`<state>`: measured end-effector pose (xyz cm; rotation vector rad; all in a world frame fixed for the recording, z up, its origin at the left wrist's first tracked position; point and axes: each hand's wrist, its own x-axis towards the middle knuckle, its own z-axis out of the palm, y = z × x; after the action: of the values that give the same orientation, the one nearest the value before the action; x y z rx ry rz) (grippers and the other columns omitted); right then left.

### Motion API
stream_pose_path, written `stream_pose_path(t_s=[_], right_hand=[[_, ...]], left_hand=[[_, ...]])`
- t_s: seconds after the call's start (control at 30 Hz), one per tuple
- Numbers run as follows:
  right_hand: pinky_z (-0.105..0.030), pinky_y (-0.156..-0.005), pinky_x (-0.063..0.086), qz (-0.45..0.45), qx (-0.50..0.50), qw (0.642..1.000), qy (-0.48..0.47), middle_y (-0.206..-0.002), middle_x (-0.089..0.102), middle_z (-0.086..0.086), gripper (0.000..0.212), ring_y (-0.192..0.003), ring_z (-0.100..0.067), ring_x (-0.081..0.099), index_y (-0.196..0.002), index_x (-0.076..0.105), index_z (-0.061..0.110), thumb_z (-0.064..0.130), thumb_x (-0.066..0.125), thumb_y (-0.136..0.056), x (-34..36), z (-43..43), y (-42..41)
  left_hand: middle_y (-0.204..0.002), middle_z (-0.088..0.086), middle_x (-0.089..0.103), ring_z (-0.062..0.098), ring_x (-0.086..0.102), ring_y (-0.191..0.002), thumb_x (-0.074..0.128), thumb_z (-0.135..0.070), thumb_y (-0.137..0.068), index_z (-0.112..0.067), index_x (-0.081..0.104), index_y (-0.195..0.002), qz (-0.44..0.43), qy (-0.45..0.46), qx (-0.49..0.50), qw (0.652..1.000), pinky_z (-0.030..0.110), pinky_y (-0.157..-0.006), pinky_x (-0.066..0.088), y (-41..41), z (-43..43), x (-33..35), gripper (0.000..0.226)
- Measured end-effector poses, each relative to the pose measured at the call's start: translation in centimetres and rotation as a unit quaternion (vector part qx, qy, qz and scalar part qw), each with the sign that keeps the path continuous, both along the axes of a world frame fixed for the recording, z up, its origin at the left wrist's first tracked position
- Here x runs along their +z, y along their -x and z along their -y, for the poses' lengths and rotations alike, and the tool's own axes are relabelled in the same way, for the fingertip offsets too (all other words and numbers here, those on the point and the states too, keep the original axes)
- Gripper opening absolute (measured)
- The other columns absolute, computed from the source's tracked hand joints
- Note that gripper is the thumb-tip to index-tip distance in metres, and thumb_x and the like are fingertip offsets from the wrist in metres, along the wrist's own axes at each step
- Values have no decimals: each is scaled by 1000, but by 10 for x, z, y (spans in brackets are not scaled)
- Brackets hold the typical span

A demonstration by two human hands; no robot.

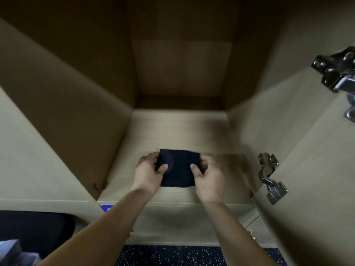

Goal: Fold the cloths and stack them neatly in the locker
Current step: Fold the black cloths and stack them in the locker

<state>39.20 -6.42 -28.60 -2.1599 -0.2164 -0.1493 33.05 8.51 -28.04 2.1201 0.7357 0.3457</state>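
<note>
both forearms (pixel 115 219) reach over the speckled floor (pixel 172 255) to the folded dark cloth (pixel 178 167), which lies on the locker shelf (pixel 178 127) near its front edge. my left hand (pixel 148 174) pinches the cloth's left edge and my right hand (pixel 209 176) its right edge, thumbs on top; i judge this keeps the folds square as it settles. right of the cloth, well apart, a door hinge (pixel 271 179) juts in. left of the cloth, lower, sits a blue label (pixel 106 208).
</note>
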Motion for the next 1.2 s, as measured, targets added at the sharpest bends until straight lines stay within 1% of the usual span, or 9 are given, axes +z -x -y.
stream_pose_path(t_s=[0.13, 0.27, 0.37, 0.47, 0.6, 0.7, 0.83, 1.0, 1.2], right_hand=[[-32, -81, 54, 248, 94, 943, 202, -111, 70, -5, 36, -101, -25, 65, -106, 73, 12, 28, 48, -85, 0, 0, -3], [-29, -81, 55, 198, 176, 906, 330, -110, 72, -3, 48, -101, -16, 70, -101, 77, 13, 32, 36, -84, -10, 0, -7], [-31, -88, 53, 143, 191, 905, 351, -117, 70, -5, 52, -108, -17, 67, -108, 74, 11, 33, 32, -88, -14, 3, -7], [-32, -112, 29, 87, 226, 912, 330, -149, 43, -6, 69, -139, -19, 40, -139, 50, 10, 41, 10, -93, -10, 4, -5], [-27, -116, 8, 53, 251, 893, 369, -162, 13, -2, 50, -149, -14, 8, -153, 21, 18, 34, 19, -106, 11, 8, -5], [-28, -116, 10, 48, 252, 896, 363, -161, 15, -4, 51, -148, -16, 11, -154, 17, 21, 34, 22, -106, 39, 7, 7], [-26, -111, 23, 78, 257, 901, 342, -156, 32, -2, 48, -142, -18, 29, -149, 32, 23, 36, 33, -103, 72, 8, 44], [-29, -102, 32, 119, 275, 894, 335, -144, 48, 1, 39, -132, -20, 41, -134, 52, 20, 37, 40, -101, 105, 3, 111], [-32, -95, 39, 147, 321, 887, 297, -133, 57, 0, 36, -122, -22, 50, -128, 55, 19, 36, 42, -100, 123, -12, 210]], left_hand=[[-145, 10, 48, 27, 44, -134, 51, -21, -96, -6, 53, -137, 22, -199, -100, 975, 25, -111, 27, 4, 0, 6, 44], [-164, 0, 3, 11, -1, -151, 25, -26, -105, -14, 13, -156, -139, -336, -249, 898, 23, -118, -5, 5, -1, 0, 54], [-164, 0, -5, 10, -10, -150, 20, -26, -106, -14, 1, -156, -177, -355, -258, 881, 24, -117, -12, 6, -3, -2, 54], [-164, 1, -4, 12, -8, -150, 20, -26, -107, -13, 1, -156, -198, -344, -271, 877, 27, -121, -5, 6, -6, 1, 54], [-164, 4, 6, 16, 8, -151, 29, -31, -106, -16, 15, -156, -192, -327, -243, 893, 27, -121, 11, 14, -6, 15, 54], [-160, 1, 24, 18, 23, -146, 37, -32, -104, -18, 28, -152, -155, -308, -219, 913, 30, -117, 22, 37, 1, 39, 51], [-151, -2, 39, 19, 36, -136, 39, -33, -102, -20, 40, -145, -142, -326, -196, 914, 29, -111, 29, 83, 9, 70, 45], [-154, -2, 37, 19, 32, -140, 41, -42, -101, -21, 41, -146, -154, -351, -134, 914, 29, -112, 26, 164, 9, 101, 49], [-151, 0, 42, 20, 36, -138, 49, -38, -98, -19, 45, -144, -161, -295, -26, 941, 30, -109, 31, 300, -5, 113, 49]])
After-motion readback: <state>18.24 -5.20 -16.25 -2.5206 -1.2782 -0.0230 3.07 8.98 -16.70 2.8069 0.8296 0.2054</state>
